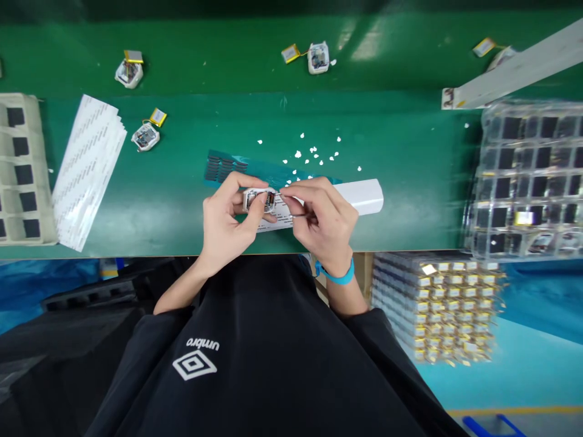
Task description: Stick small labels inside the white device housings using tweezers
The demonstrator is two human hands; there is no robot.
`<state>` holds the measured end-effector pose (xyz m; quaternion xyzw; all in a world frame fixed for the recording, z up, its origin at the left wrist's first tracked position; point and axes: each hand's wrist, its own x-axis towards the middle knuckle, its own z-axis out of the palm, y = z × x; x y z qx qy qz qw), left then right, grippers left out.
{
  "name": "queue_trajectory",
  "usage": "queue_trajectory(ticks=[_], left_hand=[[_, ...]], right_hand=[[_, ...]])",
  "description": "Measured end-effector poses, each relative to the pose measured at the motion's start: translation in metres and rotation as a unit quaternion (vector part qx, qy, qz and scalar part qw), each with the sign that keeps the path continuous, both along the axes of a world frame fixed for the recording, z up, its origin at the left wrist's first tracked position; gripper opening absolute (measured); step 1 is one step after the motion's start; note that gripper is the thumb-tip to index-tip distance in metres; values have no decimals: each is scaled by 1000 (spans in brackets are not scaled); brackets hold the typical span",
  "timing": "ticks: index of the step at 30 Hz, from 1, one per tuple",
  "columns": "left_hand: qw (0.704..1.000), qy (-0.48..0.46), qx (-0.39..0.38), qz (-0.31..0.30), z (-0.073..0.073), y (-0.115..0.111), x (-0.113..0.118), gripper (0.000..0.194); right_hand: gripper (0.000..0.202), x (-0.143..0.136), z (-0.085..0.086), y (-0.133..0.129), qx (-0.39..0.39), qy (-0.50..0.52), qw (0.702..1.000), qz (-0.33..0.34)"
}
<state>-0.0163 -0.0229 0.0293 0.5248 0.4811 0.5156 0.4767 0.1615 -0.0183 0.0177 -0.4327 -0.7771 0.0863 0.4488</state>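
Note:
My left hand (234,209) is closed around a small white device housing (252,199), its open side with the circuit parts facing up. The thumb presses on the parts inside. Close to its right edge, my right hand (323,215) pinches thin metal tweezers (297,215); their tips are too small to make out clearly. Beneath both hands lie a white printed strip (285,217) and a teal sheet (262,173) bearing rows of dark adhesive pieces. A white block-like piece (364,195) extends to the right of my right hand.
Small white scraps (313,150) dot the green bench (401,145). Opened housings with yellow batteries lie farther back, one housing (318,57) among them. White sheets (88,170) and a cream tray (34,170) are left. A clear tray (485,182) stands right, above stacked trays of parts (396,285).

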Motion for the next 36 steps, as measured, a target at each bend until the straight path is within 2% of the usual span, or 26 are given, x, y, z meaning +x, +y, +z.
queue_trajectory(ticks=[5,8,12,15,18,22,24,26,29,36], left_hand=[[993,-45,-67,-87,0,3,-5,10],[989,-61,-84,-107,0,4,-6,14],[986,-77,-74,-128,0,3,-6,20],[984,-84,-75,-136,1,2,-6,18],[985,-75,-85,-132,3,2,-6,16],[988,-41,-97,-113,3,1,-3,15],[989,-28,-106,-101,2,0,-1,16],[989,-25,-107,-96,0,-1,2,18],[990,-27,-91,-103,-3,-2,3,26],[995,32,-55,-76,-5,-6,-2,25]], right_hand=[[18,-3,-1,1,-13,23,1000,-7],[17,-1,-2,2,-12,25,1000,-7],[26,6,-6,2,49,-22,998,-16],[34,11,-11,1,83,-64,994,-14],[33,14,-11,3,73,-81,994,-9],[34,17,-3,12,30,-88,991,-95],[40,20,2,15,14,-90,989,-115],[47,23,3,15,20,-105,992,-73],[46,28,0,9,46,-146,988,9],[52,33,-2,-3,43,-183,982,28]])
